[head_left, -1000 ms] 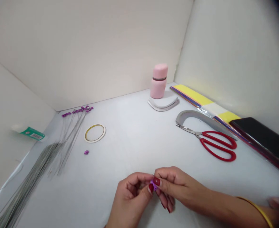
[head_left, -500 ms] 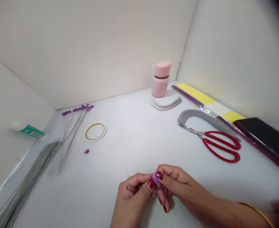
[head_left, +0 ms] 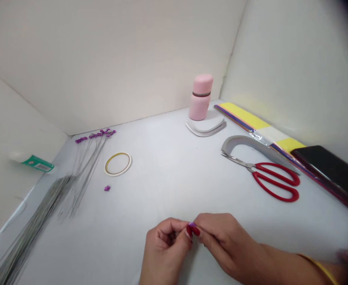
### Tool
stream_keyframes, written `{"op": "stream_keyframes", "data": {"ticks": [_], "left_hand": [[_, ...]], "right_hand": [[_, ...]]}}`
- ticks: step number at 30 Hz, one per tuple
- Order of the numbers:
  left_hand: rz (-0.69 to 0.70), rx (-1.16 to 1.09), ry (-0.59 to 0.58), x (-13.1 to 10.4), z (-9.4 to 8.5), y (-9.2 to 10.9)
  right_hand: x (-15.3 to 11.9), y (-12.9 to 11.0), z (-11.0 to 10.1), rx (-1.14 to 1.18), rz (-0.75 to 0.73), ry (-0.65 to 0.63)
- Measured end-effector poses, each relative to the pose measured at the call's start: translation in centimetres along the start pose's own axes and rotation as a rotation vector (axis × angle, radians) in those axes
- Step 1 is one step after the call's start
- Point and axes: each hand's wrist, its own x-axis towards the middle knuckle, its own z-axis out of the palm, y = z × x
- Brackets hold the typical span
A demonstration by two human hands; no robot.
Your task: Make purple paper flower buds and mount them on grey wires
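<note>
Near the front edge of the white table, my left hand point(head_left: 168, 245) and my right hand point(head_left: 230, 241) meet fingertip to fingertip. Between their thumbs and index fingers is a small purple piece point(head_left: 192, 224), mostly covered by the red-nailed thumbs. Both hands are closed on it. A loose purple flower point(head_left: 107, 188) lies to the left, below a roll of white tape point(head_left: 118, 164). Purple flowers on thin wires point(head_left: 103, 133) rest at the back left, beside a bundle of grey-green wires point(head_left: 43, 213).
Red-handled scissors point(head_left: 276, 182) lie at the right near a curved grey strip stack point(head_left: 245, 140). Behind are white curved strips point(head_left: 205, 132) and a pink bottle point(head_left: 201, 97). Packed coloured sheets point(head_left: 245, 116) and a black phone point(head_left: 328, 166) line the right wall.
My right hand has turned over, its back now up and its lower fingers curled out of sight. The purple piece shows less between the fingertips.
</note>
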Motion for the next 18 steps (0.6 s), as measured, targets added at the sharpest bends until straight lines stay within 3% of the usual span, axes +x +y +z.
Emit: {"op": "stream_keyframes", "data": {"ticks": [2, 6, 8, 12, 18], "left_hand": [[-0.025, -0.008, 0.006, 0.01, 0.02, 0.24], [-0.040, -0.041, -0.018, 0.21, -0.15, 0.32], [-0.038, -0.041, -0.025, 0.25, -0.17, 0.25], [-0.035, -0.057, -0.041, 0.08, -0.06, 0.17], [0.012, -0.067, -0.085, 0.02, -0.07, -0.31]], "right_hand": [[0.02, -0.10, -0.16, 0.007, 0.021, -0.016], [0.27, -0.27, -0.28, 0.458, 0.243, -0.153], [0.28, -0.23, -0.32, 0.422, 0.234, -0.147], [0.04, -0.04, -0.42, 0.140, 0.118, -0.049], [-0.11, -0.20, -0.30, 0.227, 0.133, -0.075]]}}
